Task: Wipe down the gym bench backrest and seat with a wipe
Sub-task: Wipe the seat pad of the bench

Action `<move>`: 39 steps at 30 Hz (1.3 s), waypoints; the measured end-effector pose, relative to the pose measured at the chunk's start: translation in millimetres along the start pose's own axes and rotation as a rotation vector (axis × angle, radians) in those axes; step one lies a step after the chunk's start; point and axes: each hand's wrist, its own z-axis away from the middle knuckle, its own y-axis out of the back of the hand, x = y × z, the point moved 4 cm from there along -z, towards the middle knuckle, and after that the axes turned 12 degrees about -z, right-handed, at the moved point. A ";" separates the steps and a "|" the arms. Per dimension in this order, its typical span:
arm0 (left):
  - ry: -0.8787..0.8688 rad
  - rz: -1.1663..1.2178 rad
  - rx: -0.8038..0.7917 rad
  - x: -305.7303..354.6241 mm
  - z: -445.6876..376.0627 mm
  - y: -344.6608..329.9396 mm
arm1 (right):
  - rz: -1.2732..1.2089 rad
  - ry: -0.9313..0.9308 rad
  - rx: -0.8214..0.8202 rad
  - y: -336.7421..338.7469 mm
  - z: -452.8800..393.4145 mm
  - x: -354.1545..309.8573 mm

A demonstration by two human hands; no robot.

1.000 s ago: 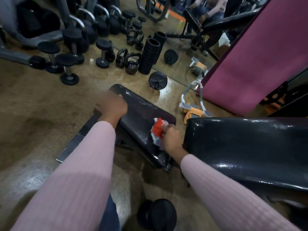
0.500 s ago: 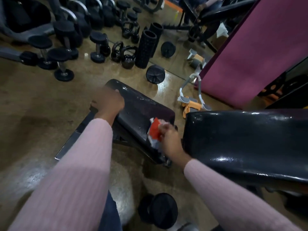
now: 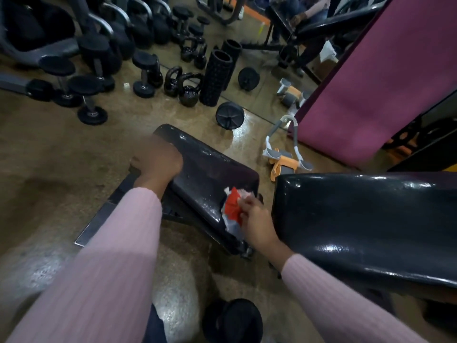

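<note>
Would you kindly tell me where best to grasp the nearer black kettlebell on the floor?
Grip the black kettlebell by its arched top handle, coming from above. It stands upright with the loop open, and the ridged black foam roller crowds its right side.

Over the last second the right hand (image 3: 257, 219) slides the crumpled red-and-white wipe (image 3: 232, 206) a little along the near end of the black seat pad (image 3: 207, 169), from its edge toward the middle of that end. The left hand (image 3: 158, 162) shifts slightly on the pad's left edge. The head camera tilts, so the floor weights (image 3: 91, 112) sit lower in view.
</note>
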 end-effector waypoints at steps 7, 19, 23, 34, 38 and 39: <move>-0.010 -0.042 0.025 -1.8 4.1 -2.0 | 0.088 -0.183 0.056 27.6 -62.3 9.4; 0.033 -0.087 0.025 7.6 7.8 0.1 | -0.048 -0.229 0.045 35.4 -76.7 15.7; 0.018 -0.115 0.037 6.1 7.4 0.7 | 0.062 -0.116 0.018 27.1 -86.9 -8.6; 0.014 -0.150 0.039 8.9 11.0 -2.3 | 0.050 -0.265 -0.035 34.7 -113.5 -13.4; 0.029 -0.132 0.012 11.0 8.2 -2.3 | -0.192 -0.216 0.009 25.1 -88.1 -17.9; 0.030 -0.122 0.009 11.0 7.8 -1.6 | -0.393 -0.303 0.042 23.8 -78.7 -10.1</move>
